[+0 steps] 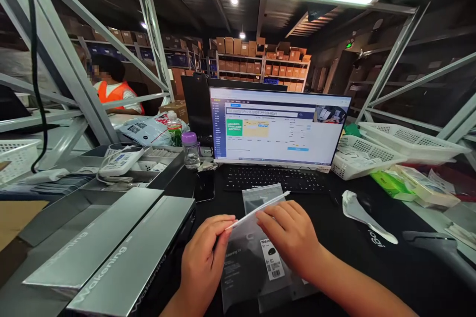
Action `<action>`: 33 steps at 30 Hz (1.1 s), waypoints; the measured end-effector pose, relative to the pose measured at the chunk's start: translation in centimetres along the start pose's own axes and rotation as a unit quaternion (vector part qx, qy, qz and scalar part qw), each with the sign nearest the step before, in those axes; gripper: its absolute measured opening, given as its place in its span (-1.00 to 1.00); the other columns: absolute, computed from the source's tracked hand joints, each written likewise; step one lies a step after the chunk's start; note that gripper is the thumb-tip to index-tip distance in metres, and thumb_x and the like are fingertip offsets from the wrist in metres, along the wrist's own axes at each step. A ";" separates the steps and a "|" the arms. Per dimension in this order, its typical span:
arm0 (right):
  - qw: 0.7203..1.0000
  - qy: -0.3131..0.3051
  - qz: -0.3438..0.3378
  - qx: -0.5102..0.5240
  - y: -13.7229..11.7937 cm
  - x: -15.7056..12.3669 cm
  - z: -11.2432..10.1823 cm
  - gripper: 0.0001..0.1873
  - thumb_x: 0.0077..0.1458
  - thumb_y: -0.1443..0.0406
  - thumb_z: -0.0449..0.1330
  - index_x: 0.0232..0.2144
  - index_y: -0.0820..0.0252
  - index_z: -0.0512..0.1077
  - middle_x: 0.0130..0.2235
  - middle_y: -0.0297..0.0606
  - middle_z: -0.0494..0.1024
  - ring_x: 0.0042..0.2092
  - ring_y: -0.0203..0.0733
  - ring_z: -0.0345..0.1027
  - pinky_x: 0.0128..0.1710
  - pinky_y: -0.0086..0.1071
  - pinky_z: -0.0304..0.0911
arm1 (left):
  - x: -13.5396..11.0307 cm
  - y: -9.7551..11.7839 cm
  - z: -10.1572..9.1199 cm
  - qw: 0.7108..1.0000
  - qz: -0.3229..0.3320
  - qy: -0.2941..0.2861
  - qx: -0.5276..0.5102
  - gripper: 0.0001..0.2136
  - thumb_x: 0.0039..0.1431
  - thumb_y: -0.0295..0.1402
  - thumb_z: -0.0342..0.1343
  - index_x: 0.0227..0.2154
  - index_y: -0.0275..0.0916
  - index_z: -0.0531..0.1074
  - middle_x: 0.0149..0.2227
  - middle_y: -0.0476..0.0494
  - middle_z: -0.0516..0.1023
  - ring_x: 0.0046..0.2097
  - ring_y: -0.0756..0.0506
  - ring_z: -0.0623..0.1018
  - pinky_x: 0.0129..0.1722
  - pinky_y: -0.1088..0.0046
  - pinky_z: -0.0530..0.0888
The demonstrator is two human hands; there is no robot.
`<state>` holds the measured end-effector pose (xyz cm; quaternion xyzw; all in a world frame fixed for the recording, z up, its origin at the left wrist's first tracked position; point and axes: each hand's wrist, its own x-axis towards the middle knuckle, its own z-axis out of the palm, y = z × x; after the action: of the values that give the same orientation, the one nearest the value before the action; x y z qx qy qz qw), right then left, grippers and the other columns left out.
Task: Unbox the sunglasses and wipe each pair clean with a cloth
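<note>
My left hand (206,257) and my right hand (292,237) both pinch a thin white flat piece (260,209) held edge-on over the black desk. It slants from my left fingertips up toward the keyboard (277,178). Under my hands lie clear plastic bags (256,267) with a dark item inside and a white barcode label (273,260). A second clear bag (260,198) lies just behind, in front of the keyboard.
Grey "Wakening" boxes (111,257) are stacked at left. A monitor (278,126) stands behind the keyboard, a small bottle (191,148) and a phone (204,185) beside it. White baskets (372,153) and packets sit at right. A barcode scanner (442,252) lies near right. A person in an orange vest (115,91) sits far left.
</note>
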<state>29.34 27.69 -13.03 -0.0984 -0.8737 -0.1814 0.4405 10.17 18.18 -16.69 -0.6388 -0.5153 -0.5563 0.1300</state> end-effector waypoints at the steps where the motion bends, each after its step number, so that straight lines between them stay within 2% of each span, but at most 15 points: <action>1: 1.000 0.006 0.006 0.010 0.0 -0.1 0.2 -0.82 0.22 0.51 0.19 -0.12 0.32 0.45 -0.30 -0.19 0.59 -0.32 -0.18 0.39 -0.36 -0.27 0.22 | 0.0 0.0 0.0 1.000 0.004 -0.002 -0.001 -0.82 0.31 -0.55 0.03 -0.18 -0.15 0.47 -0.18 0.01 0.60 -0.10 0.08 0.58 0.01 0.62 0.45; 5: 0.999 0.040 0.010 0.008 -0.1 -0.5 1.0 -0.78 0.19 0.51 0.23 -0.10 0.29 0.45 -0.34 -0.22 0.57 -0.35 -0.19 0.35 -0.39 -0.31 0.20 | -0.1 0.0 0.2 1.000 0.010 -0.012 -0.004 -0.81 0.32 -0.55 0.03 -0.16 -0.15 0.46 -0.16 0.00 0.60 -0.08 0.06 0.58 0.02 0.60 0.45; 8: 0.999 0.036 -0.006 0.003 0.0 -0.7 1.3 -0.83 0.21 0.52 0.19 -0.18 0.27 0.47 -0.38 -0.24 0.56 -0.38 -0.20 0.34 -0.40 -0.32 0.19 | -0.3 0.0 0.4 1.000 0.005 -0.013 -0.002 -0.82 0.32 -0.55 0.03 -0.17 -0.16 0.46 -0.16 0.00 0.60 -0.09 0.06 0.58 0.03 0.60 0.45; 15: 0.999 0.030 -0.019 -0.002 0.1 -1.0 1.4 -0.84 0.24 0.51 0.16 -0.17 0.28 0.48 -0.35 -0.23 0.61 -0.33 -0.18 0.44 -0.36 -0.32 0.25 | -0.5 0.1 0.9 1.000 -0.012 -0.006 -0.010 -0.82 0.32 -0.54 0.03 -0.18 -0.15 0.46 -0.17 0.00 0.60 -0.09 0.07 0.57 0.02 0.61 0.46; 20: 0.999 0.030 -0.023 0.016 0.2 -1.4 2.1 -0.81 0.27 0.50 0.13 -0.10 0.29 0.46 -0.29 -0.22 0.66 -0.30 -0.22 0.50 -0.33 -0.33 0.30 | -0.7 0.0 1.3 0.999 -0.036 0.004 -0.018 -0.85 0.31 -0.52 0.05 -0.21 -0.15 0.48 -0.18 0.01 0.61 -0.11 0.06 0.58 -0.04 0.61 0.48; 24: 0.999 0.031 -0.018 0.024 0.4 -1.8 2.7 -0.81 0.27 0.49 0.14 -0.11 0.26 0.46 -0.29 -0.24 0.66 -0.30 -0.23 0.51 -0.30 -0.34 0.32 | -0.7 0.1 1.5 0.996 -0.081 0.014 -0.028 -0.86 0.31 -0.47 0.07 -0.21 -0.14 0.51 -0.19 -0.01 0.62 -0.14 0.04 0.60 -0.15 0.62 0.52; 29: 0.999 0.039 0.000 0.025 0.6 -1.8 2.8 -0.80 0.25 0.50 0.15 -0.13 0.22 0.47 -0.32 -0.27 0.65 -0.33 -0.23 0.49 -0.37 -0.33 0.25 | -0.8 0.2 1.5 0.996 -0.086 0.014 -0.030 -0.87 0.31 -0.46 0.06 -0.23 -0.15 0.51 -0.20 -0.04 0.62 -0.17 0.03 0.61 -0.21 0.62 0.54; 33: 0.997 0.022 0.046 0.062 0.6 -1.7 3.0 -0.85 0.24 0.46 0.17 -0.19 0.15 0.48 -0.35 -0.30 0.61 -0.37 -0.22 0.44 -0.39 -0.33 0.23 | -0.8 -0.1 1.7 0.997 -0.065 0.006 -0.034 -0.86 0.30 -0.49 0.07 -0.22 -0.16 0.50 -0.19 -0.05 0.63 -0.14 0.02 0.61 -0.15 0.60 0.54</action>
<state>28.28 29.42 -15.92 -0.1066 -0.8678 -0.1088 0.4730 11.18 19.01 -18.00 -0.6048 -0.5359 -0.5842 0.0752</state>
